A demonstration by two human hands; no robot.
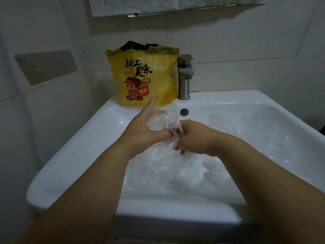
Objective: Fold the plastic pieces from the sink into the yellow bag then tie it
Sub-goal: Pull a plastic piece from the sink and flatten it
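While the white sink (pixel 70 155) is spreading beneath both hands, the yellow bag (pixel 158 80), printed "美味" above a cartoon rider, is standing just beyond them. Plastic pieces (pixel 167 166) are lying under the wrists. The left hand (pixel 140 131) and right hand (pixel 195 136) are both gripping one clear piece (pixel 158 120) between them.

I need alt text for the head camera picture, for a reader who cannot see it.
The left hand and right hand hold a crumpled clear plastic piece above a white sink. In the basin lies more plastic; a yellow bag stands on the back rim beside a metal faucet.
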